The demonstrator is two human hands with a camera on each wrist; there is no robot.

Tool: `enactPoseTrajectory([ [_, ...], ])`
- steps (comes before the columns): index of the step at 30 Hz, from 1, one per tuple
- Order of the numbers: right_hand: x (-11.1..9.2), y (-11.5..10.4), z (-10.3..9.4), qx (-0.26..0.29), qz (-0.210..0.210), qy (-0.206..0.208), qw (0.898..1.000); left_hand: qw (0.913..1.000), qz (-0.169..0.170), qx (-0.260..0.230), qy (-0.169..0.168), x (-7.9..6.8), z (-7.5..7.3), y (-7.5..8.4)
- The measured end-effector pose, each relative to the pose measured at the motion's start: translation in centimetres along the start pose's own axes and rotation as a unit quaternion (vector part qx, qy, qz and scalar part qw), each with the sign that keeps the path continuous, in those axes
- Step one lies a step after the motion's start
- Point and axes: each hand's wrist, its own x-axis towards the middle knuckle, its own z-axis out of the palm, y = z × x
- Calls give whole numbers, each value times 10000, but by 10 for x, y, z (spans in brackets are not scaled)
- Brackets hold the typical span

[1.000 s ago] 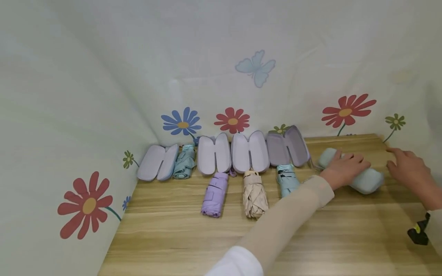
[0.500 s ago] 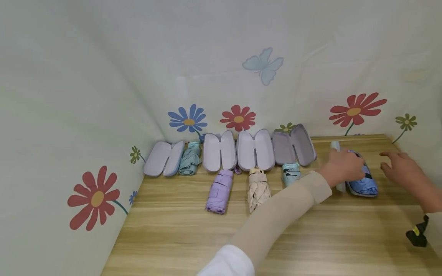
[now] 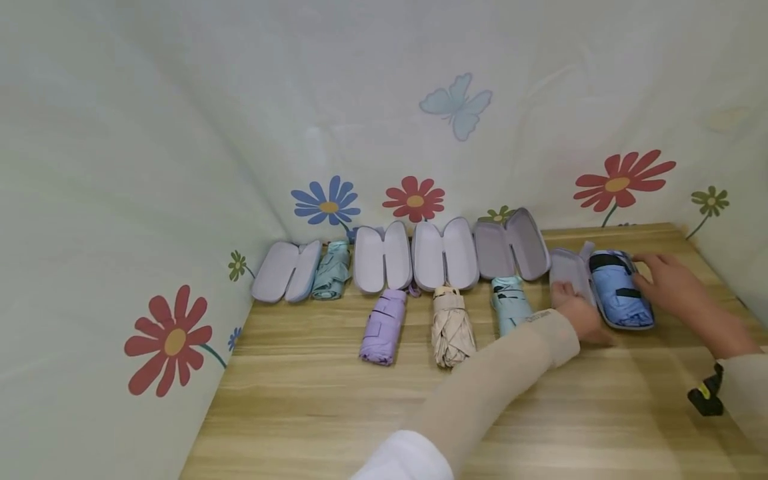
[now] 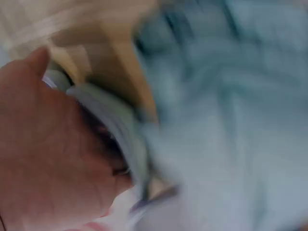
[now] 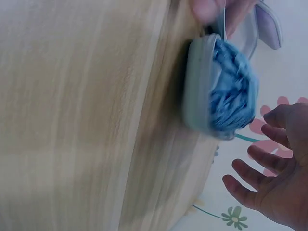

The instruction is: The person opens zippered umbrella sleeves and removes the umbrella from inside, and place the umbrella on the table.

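On the right of the table in the head view, a blue folded umbrella with dark straps lies in one half of a spread zip case. My left hand is at the near end of the case's lid, its fingers on the pale lining. In the right wrist view, my left thumb and fingers have the lid's edge between them. My right hand is beside the umbrella's right side, fingers spread and holding nothing in the right wrist view. A pale teal umbrella, partly behind my left sleeve, looms blurred in the left wrist view.
Along the back wall stand several spread cases, including a grey-lined one and a white-lined one. Before them lie a purple umbrella and a beige umbrella. A teal umbrella sits beside the leftmost case.
The closed pale green case under my left hand has been opened; its lid has swung left, baring the blue umbrella. My right hand has come in to the umbrella's right side.
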Motion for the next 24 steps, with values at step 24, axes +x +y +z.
enactPoseTrajectory([
  [24,9,1,-2,273,262,-33,9993,9642,-589,-2217,1332,58,21,40],
])
